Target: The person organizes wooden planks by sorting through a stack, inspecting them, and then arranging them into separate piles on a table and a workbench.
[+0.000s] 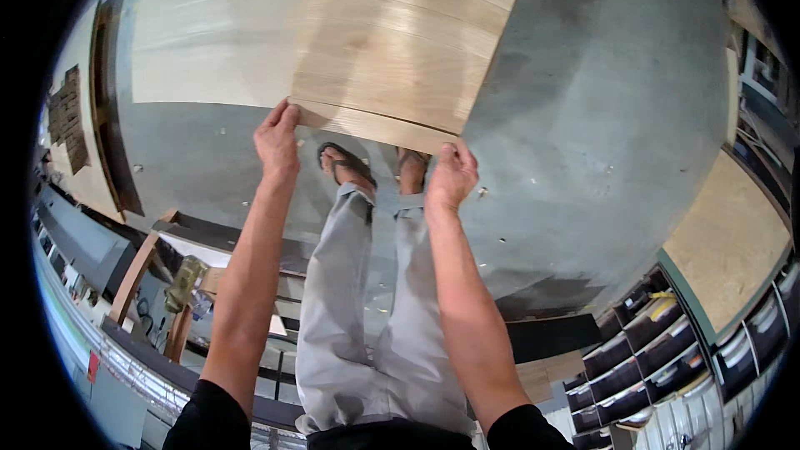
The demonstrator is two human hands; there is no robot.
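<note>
Between my two hands stretches a narrow light wood strip (371, 126), one end in each hand. My left hand (277, 137) is closed on its left end, fingers pinched at the corner. At the right end my right hand (452, 173) grips the strip in the same way. Just beyond it lie several wide wood-grain boards (400, 42), laid edge to edge. A thin dark gap shows between the strip and the nearest board, wider toward the right. Left of the boards is a large pale sheet (217, 42).
My sandalled feet (346, 164) stand on the grey floor (600, 117) just behind the strip. Small scraps dot the floor. A plywood-topped table (729, 242) and dark shelf compartments (646, 333) are at the right. A brown wooden frame (137, 271) and stacked panels (92, 117) are at the left.
</note>
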